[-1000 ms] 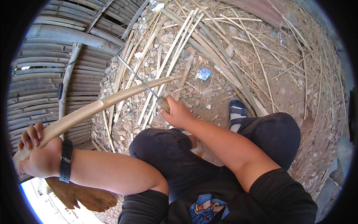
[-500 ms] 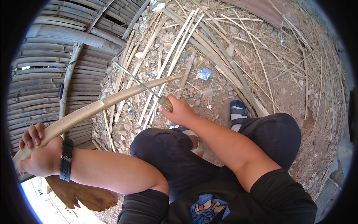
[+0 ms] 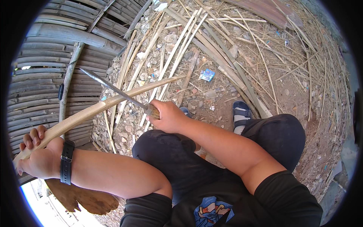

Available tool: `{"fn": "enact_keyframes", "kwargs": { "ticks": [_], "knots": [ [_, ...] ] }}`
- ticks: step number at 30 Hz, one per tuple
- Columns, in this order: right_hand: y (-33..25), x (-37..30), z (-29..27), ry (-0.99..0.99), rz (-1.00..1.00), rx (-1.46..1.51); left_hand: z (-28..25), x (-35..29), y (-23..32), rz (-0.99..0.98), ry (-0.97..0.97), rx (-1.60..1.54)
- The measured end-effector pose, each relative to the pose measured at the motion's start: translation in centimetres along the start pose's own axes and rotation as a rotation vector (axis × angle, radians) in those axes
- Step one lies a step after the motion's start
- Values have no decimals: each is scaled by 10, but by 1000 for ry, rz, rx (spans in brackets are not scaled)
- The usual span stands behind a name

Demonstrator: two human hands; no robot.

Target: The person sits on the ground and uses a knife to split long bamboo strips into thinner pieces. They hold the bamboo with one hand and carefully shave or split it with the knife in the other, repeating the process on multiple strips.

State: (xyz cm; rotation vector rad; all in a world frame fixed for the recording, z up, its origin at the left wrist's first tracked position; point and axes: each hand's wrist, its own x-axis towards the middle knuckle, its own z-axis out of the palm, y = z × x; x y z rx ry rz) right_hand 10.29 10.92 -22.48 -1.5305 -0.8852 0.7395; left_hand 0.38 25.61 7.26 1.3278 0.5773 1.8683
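My left hand (image 3: 42,160) is wrapped round the near end of a long split bamboo piece (image 3: 80,120). The piece slants up and to the right, and its narrow tip hangs over or rests on the littered ground; which one I cannot tell. In my right hand (image 3: 169,117) is a long-bladed knife (image 3: 120,93), gripped by its brown handle. Its blade crosses over the bamboo and points to the upper left. Whether the blade touches the bamboo is not clear.
A slatted bamboo wall (image 3: 41,85) with an upright pole (image 3: 70,79) rises at the left. Pale bamboo strips (image 3: 177,60) and longer split lengths (image 3: 242,77) lie on the stony ground. A blue wrapper (image 3: 207,75) lies ahead. My sandalled foot (image 3: 241,115) is beside them.
My right hand has drawn the knife back along the bamboo, to the left and slightly down. More of the blade now lies left of the bamboo. My left hand stays nearly still.
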Motion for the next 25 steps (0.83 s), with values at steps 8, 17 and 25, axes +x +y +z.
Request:
{"fn": "enact_keyframes", "kwargs": {
  "ticks": [8,17,25],
  "knots": [
    [125,-36,-19,113,615,10,3,0,-2,-5,50,-12],
    [25,4,-6,-34,137,23,1,2,0,-2,22,-1],
    [135,-39,-23,85,659,-178,-13,22,-6,-33,-47,-52]
  ]
}}
